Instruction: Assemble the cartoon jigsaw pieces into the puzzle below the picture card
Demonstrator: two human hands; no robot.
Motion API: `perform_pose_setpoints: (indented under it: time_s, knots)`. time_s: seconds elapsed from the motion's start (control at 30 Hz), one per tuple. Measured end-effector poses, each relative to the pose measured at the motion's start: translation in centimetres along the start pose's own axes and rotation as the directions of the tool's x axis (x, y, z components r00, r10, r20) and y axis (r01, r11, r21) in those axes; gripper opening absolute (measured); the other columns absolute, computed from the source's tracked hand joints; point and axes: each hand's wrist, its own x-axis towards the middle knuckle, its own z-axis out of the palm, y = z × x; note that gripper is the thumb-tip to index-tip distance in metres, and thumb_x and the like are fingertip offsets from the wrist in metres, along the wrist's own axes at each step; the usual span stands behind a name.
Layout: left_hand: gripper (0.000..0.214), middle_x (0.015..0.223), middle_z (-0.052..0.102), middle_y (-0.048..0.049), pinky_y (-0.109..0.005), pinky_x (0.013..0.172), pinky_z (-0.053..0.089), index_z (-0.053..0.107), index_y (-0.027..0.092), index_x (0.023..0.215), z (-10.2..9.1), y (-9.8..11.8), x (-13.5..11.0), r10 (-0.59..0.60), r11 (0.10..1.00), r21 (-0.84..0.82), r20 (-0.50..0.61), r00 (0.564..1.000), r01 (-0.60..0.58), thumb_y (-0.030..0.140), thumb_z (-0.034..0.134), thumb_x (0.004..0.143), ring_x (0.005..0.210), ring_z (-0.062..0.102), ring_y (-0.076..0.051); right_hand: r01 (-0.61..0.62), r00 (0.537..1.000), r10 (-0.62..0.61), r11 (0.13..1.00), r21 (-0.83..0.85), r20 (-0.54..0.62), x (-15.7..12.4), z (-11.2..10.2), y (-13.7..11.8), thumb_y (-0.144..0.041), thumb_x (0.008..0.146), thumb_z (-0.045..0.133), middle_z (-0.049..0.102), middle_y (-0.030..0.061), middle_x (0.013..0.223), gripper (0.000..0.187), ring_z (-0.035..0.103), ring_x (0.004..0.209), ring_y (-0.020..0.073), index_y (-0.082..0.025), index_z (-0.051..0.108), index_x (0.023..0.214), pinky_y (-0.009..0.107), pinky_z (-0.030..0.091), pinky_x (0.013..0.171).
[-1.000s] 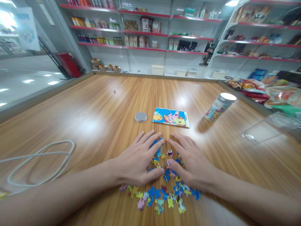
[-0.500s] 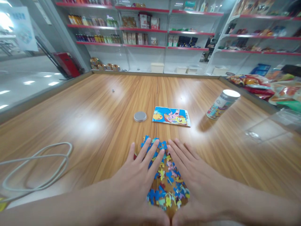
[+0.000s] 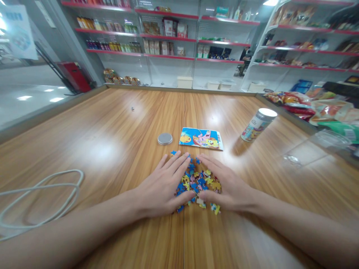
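Observation:
A heap of small coloured jigsaw pieces (image 3: 198,182) lies on the wooden table (image 3: 117,123) between my two hands. My left hand (image 3: 165,185) lies flat on the heap's left side, fingers stretched out and pointing away from me. My right hand (image 3: 224,183) lies flat on the right side, fingers spread, cupping the pieces inward. Both thumbs touch the near edge of the heap. A few stray pieces sit just past my fingertips and near my right thumb. Neither hand grips anything.
Beyond the heap lie a picture card (image 3: 201,138) and a round metal lid (image 3: 165,138). A printed canister (image 3: 258,124) stands at the right. A white cable loop (image 3: 42,198) lies at the left. Snack bags (image 3: 314,102) line the right edge; shop shelves stand behind.
My hands have slid forward across the table and drawn together, pushing the scattered pieces into a tighter heap farther from me. The loose pieces near my wrists are now gathered in.

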Motion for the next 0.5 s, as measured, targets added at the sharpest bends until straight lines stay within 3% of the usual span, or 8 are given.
perform_pose_setpoints:
  time_s: [0.07, 0.13, 0.23, 0.33, 0.43, 0.5]
  knots:
    - [0.081, 0.166, 0.024, -0.0172, -0.063, 0.124, 0.021, 0.021, 0.014, 0.16, -0.02, -0.19, 0.05, 0.002, 1.0, 0.0, 0.008, 1.0, -0.002, 0.064, 0.041, 0.099, 0.155, 0.02, -0.037, -0.074, 0.991, 0.076, 0.997, 0.019, -0.109, -0.15, 0.15, 0.3, -0.04, 0.096, 0.06, 0.053, 0.0169, 0.146, 0.057, 0.049, 0.138, 0.0281, -0.014, 0.047, 0.145, 0.05, 0.043, 0.116]
    - [0.08, 0.166, 0.024, -0.0154, -0.066, 0.123, 0.021, 0.023, 0.016, 0.16, -0.04, -0.36, 0.07, 0.005, 1.0, 0.017, 0.032, 0.999, -0.006, 0.064, 0.04, 0.099, 0.155, 0.019, -0.038, -0.124, 0.978, 0.119, 0.992, -0.023, -0.169, -0.21, 0.47, 0.62, -0.026, 0.094, 0.059, 0.058, 0.015, 0.138, 0.043, 0.053, 0.131, 0.0273, -0.016, 0.057, 0.136, 0.05, 0.045, 0.113]
    - [0.076, 0.167, 0.023, -0.0156, -0.067, 0.122, 0.022, 0.028, 0.017, 0.158, -0.15, -0.48, -0.01, 0.017, 1.0, 0.025, 0.0, 1.0, -0.017, 0.062, 0.043, 0.099, 0.155, 0.019, -0.039, -0.123, 0.978, 0.107, 0.99, -0.075, -0.181, -0.15, 0.91, 0.96, -0.021, 0.092, 0.06, 0.058, 0.0143, 0.133, 0.035, 0.055, 0.127, 0.0278, -0.017, 0.063, 0.126, 0.05, 0.047, 0.109]
    - [0.066, 0.167, 0.024, -0.0135, -0.067, 0.121, 0.024, 0.037, 0.022, 0.155, -0.38, -0.35, -0.14, 0.107, 0.994, 0.017, -0.067, 0.992, -0.106, 0.053, 0.05, 0.098, 0.155, 0.021, -0.039, -0.091, 0.976, 0.079, 0.994, -0.052, -0.202, -0.06, 1.04, 1.06, -0.018, 0.091, 0.061, 0.058, 0.0131, 0.129, 0.032, 0.056, 0.123, 0.0266, -0.02, 0.065, 0.123, 0.049, 0.049, 0.106]
    - [0.063, 0.165, 0.029, -0.0126, -0.074, 0.118, 0.022, 0.04, 0.026, 0.153, -0.44, -0.18, -0.14, 0.195, 0.981, 0.018, -0.036, 0.98, -0.195, 0.051, 0.053, 0.097, 0.153, 0.023, -0.042, -0.056, 0.979, 0.046, 0.997, -0.044, -0.2, -0.03, 1.03, 1.05, -0.016, 0.09, 0.061, 0.058, 0.0116, 0.125, 0.029, 0.056, 0.121, 0.0263, -0.022, 0.068, 0.118, 0.049, 0.05, 0.104]
    - [0.068, 0.163, 0.033, -0.0148, -0.076, 0.117, 0.022, 0.037, 0.024, 0.154, -0.33, -0.2, -0.07, 0.175, 0.985, 0.004, -0.023, 0.984, -0.175, 0.054, 0.054, 0.095, 0.152, 0.025, -0.044, -0.047, 0.978, 0.037, 0.998, -0.046, -0.206, 0.02, 0.96, 0.96, -0.014, 0.091, 0.06, 0.058, 0.0108, 0.123, 0.027, 0.056, 0.119, 0.0259, -0.023, 0.069, 0.114, 0.048, 0.049, 0.102]
